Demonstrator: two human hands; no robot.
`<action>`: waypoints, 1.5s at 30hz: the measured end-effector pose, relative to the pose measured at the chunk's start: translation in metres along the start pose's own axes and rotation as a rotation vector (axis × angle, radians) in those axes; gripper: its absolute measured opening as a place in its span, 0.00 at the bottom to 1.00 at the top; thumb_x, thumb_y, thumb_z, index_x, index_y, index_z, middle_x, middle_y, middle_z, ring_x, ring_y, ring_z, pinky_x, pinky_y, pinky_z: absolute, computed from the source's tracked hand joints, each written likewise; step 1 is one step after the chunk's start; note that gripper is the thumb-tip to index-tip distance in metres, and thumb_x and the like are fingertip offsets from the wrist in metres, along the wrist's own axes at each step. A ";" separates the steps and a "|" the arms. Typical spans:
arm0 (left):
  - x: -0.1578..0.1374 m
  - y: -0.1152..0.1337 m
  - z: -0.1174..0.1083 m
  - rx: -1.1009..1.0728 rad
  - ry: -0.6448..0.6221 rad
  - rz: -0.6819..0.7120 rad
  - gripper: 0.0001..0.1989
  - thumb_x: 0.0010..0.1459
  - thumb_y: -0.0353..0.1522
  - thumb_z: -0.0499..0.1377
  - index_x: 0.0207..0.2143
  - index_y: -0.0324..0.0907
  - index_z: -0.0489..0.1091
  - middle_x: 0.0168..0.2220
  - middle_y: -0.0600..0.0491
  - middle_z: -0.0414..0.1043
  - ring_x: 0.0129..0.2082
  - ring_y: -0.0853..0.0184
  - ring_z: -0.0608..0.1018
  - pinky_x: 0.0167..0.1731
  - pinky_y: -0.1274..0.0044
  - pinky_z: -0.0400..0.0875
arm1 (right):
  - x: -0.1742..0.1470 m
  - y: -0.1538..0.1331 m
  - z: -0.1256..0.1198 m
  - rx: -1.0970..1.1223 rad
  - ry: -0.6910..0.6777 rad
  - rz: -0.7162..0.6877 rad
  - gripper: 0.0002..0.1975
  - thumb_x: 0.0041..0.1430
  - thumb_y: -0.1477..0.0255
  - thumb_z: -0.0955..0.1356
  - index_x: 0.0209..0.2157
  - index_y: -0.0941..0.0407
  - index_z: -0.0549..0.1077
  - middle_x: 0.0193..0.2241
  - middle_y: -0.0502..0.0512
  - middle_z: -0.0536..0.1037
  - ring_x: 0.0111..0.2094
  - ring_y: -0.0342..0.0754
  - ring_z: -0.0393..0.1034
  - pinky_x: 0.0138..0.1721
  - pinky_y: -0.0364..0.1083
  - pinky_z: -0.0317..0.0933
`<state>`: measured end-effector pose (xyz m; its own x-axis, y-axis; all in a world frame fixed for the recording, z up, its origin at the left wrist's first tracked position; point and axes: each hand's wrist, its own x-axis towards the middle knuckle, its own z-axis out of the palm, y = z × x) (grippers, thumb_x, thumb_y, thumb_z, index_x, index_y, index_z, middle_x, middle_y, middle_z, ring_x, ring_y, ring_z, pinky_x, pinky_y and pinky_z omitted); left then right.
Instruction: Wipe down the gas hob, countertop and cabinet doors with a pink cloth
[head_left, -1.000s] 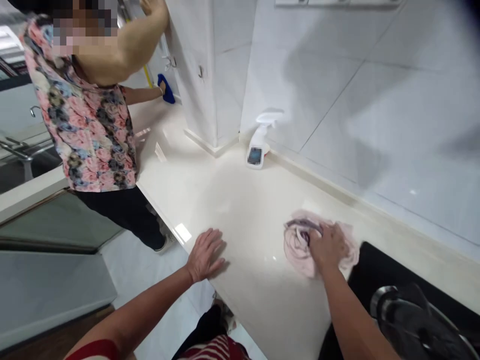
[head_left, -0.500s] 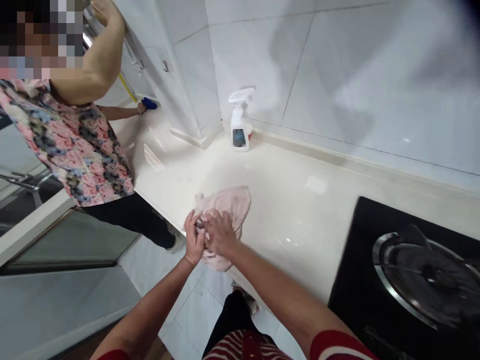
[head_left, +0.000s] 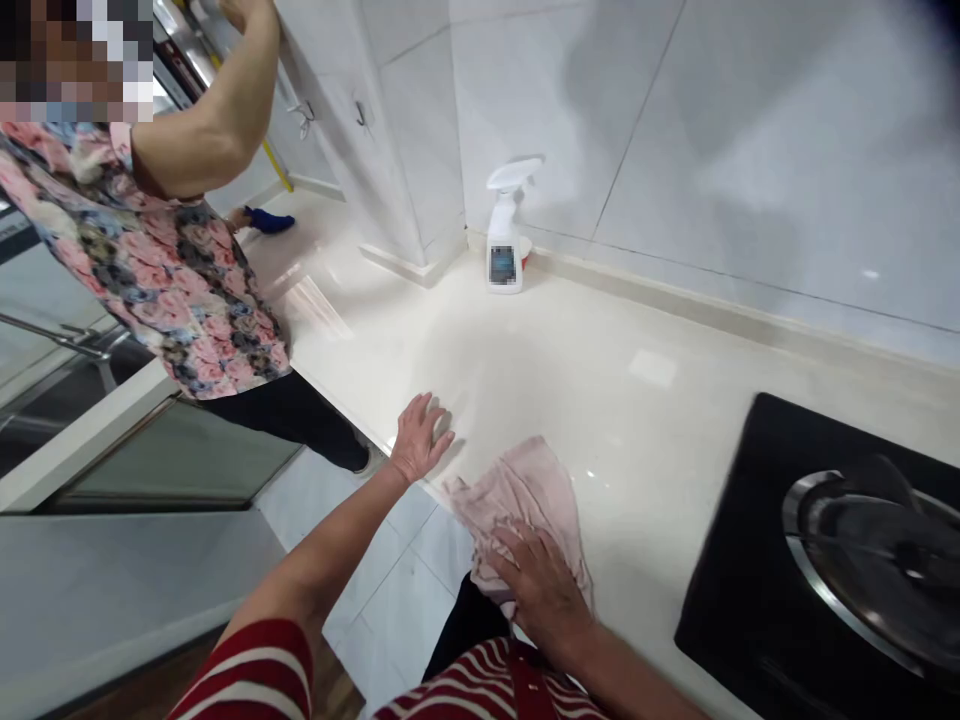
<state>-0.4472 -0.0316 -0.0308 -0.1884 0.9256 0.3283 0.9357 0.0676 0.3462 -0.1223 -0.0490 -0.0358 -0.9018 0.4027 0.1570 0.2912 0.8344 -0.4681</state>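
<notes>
A crumpled pink cloth (head_left: 536, 480) lies over the front edge of the pale countertop (head_left: 480, 380), one part hanging down near my body. My right hand (head_left: 544, 585) is on the lower part of the cloth, its fingers curled into the fabric. Some of its fingertips are hidden in the folds. To the left of the cloth, my left hand (head_left: 421, 438) is at the counter's edge with the fingers apart and nothing in them. I cannot tell whether it touches the surface.
A white spray bottle (head_left: 505, 235) stands against the tiled wall, a red and white item (head_left: 526, 250) partly behind it. The black gas stove (head_left: 720, 560) is at the right. On the left, another person in a flowered shirt (head_left: 187, 300) reaches toward a dark blue cloth (head_left: 270, 221).
My hands were together on the cloth and are now apart. My right hand has drawn the cloth toward my body and rightward. My left hand has let go of it.
</notes>
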 end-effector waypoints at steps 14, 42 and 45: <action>0.001 -0.018 0.002 -0.080 0.215 -0.090 0.16 0.69 0.41 0.47 0.50 0.42 0.67 0.54 0.42 0.66 0.60 0.57 0.65 0.62 0.56 0.61 | 0.158 -0.038 0.007 -0.030 -0.090 -0.094 0.21 0.53 0.66 0.73 0.49 0.54 0.73 0.55 0.61 0.66 0.55 0.59 0.57 0.54 0.57 0.54; 0.005 -0.013 0.000 -0.165 0.241 -0.084 0.13 0.65 0.42 0.54 0.39 0.43 0.71 0.45 0.46 0.73 0.51 0.58 0.72 0.54 0.60 0.66 | 0.037 0.059 -0.068 -0.099 0.199 0.468 0.25 0.61 0.59 0.65 0.58 0.51 0.70 0.66 0.60 0.55 0.66 0.65 0.48 0.64 0.66 0.48; 0.004 -0.013 0.001 -0.159 0.236 -0.086 0.13 0.65 0.42 0.53 0.39 0.43 0.71 0.45 0.46 0.73 0.51 0.59 0.72 0.55 0.61 0.66 | 0.066 0.019 -0.032 -0.156 0.176 0.384 0.28 0.57 0.63 0.68 0.58 0.57 0.69 0.68 0.64 0.51 0.68 0.69 0.40 0.65 0.69 0.39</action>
<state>-0.4603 -0.0286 -0.0350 -0.3463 0.8053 0.4812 0.8584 0.0651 0.5089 -0.1657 0.0057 -0.0063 -0.6547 0.7409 0.1499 0.6509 0.6534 -0.3866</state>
